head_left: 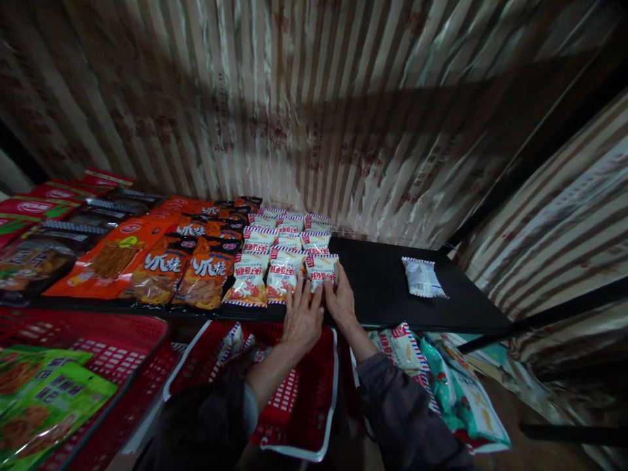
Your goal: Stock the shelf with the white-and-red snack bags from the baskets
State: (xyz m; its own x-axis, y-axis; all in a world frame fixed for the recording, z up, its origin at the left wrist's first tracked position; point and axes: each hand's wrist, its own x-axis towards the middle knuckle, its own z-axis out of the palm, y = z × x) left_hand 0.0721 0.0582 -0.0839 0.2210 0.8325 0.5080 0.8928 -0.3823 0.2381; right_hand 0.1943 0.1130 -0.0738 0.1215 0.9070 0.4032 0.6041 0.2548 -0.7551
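Touching one packet (322, 267): left hand (303, 322) and right hand (344, 303), partly open; basket (314, 396) holds others (234, 341).

Dim light is filling the scene, and its source is lying out of view. The white bags (248, 278) are catching the most brightness, while glints are showing on their crinkled plastic and on the green bags (66, 402). A broad shadow is darkening the upper right of the striped sheet (275, 111), whose stripes are fanning outward as the wide lens is stretching the edges. The sleeves (206, 418) are sinking into near-black, and small print is blurring
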